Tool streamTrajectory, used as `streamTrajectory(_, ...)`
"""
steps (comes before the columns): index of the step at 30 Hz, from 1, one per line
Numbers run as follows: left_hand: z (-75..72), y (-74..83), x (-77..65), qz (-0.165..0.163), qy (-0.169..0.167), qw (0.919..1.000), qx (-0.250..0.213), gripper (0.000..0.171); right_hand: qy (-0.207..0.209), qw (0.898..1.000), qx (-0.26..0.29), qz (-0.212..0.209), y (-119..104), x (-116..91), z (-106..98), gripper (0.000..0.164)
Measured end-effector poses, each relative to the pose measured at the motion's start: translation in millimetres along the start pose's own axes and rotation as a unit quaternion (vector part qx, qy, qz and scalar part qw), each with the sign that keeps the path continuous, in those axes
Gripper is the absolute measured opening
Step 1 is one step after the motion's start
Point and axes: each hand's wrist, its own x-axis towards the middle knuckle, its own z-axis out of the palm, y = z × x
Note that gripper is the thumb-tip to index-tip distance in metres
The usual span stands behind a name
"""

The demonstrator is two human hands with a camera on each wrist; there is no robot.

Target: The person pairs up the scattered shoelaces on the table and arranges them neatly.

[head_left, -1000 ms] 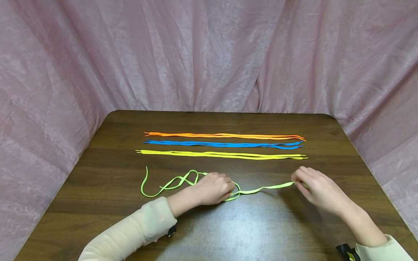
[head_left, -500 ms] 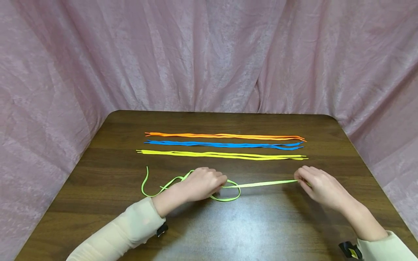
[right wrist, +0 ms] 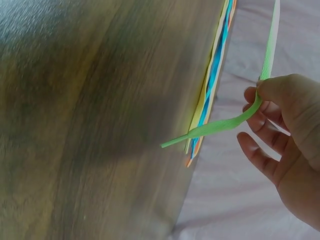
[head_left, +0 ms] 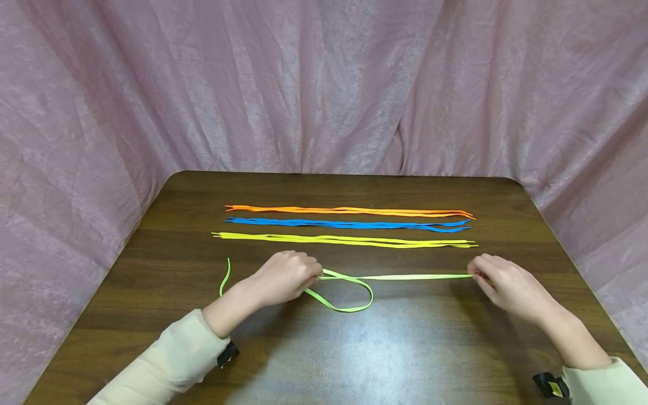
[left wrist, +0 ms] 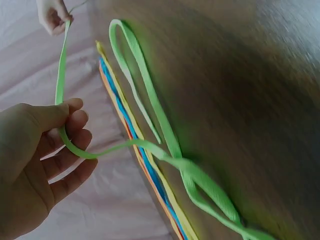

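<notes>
A light green shoelace point(head_left: 405, 277) stretches nearly straight between the two hands. The left hand point(head_left: 286, 275) pinches it between thumb and index finger; in the left wrist view the rest of the lace point(left wrist: 210, 187) trails past the fingers in a loop and crossing strands on the table. At the other side the right hand point(head_left: 511, 284) pinches the lace near one end, and the narrow tip point(right wrist: 172, 141) hangs out past its fingers. In the head view a rounded loop lies below the taut stretch, and the far-left end curves up behind the left forearm.
Beyond the hands, three laces lie doubled in parallel rows across the brown wooden table point(head_left: 354, 360): orange point(head_left: 349, 210), blue point(head_left: 349, 224) and yellow point(head_left: 349, 240). A pink curtain point(head_left: 324, 84) surrounds the table's back and sides.
The left hand has slid leftward along the green lace and slightly away from the body. The right hand has shifted a little right, and the stretch between them is now longer and taut.
</notes>
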Motion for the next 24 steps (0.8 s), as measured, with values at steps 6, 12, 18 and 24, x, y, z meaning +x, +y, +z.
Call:
streamTrajectory(6,-9.3,-9.9,-9.8,-0.02,0.01,0.9997,0.002,0.004,-0.003,1.0,0.003,0.002,5.3,-1.3,-1.7,0.012)
streamTrajectory(12,-17.2,-19.5,-21.9,-0.044,0.013,0.9989,0.003,0.004,-0.002,1.0,0.0,0.01,10.5,-2.8,-4.2,0.02)
streamTrajectory(18,-22.6,-29.1,-37.2,-0.071,0.021,0.9973,-0.004,0.006,-0.003,1.0,-0.001,0.012,19.3,-6.4,-5.0,0.005)
streamTrajectory(24,-22.4,-41.1,-54.9,-0.093,0.026,0.9953,-0.003,0.003,-0.007,1.0,-0.005,0.025,26.6,-11.8,-4.9,0.005)
